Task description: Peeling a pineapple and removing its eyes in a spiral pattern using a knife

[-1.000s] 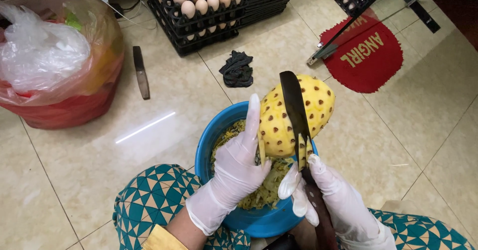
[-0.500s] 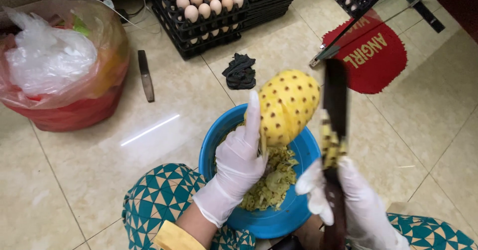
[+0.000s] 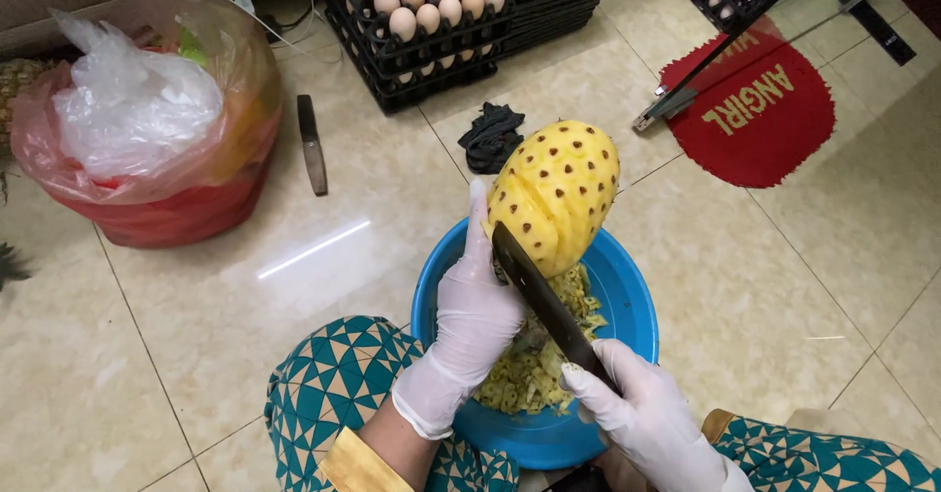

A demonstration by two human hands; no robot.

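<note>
The left hand [image 3: 475,320], in a white glove, is gripping a peeled yellow pineapple dotted with brown eyes [image 3: 556,193], fingers closed against its left side and lower end, holding it tilted above a round blue plastic basin [image 3: 627,301]. The right hand [image 3: 647,418], also gloved, is wrapped shut around the handle of a long dark-bladed knife [image 3: 544,301], whose blade is lying against the pineapple's lower part. Pale yellow-green peelings [image 3: 534,369] are filling the basin (it is sitting on the beige tiled floor between the person's knees). Farther off are lying a black crate of eggs [image 3: 431,17], a red bag-lined bin [image 3: 167,173] and a red mat [image 3: 774,120].
</note>
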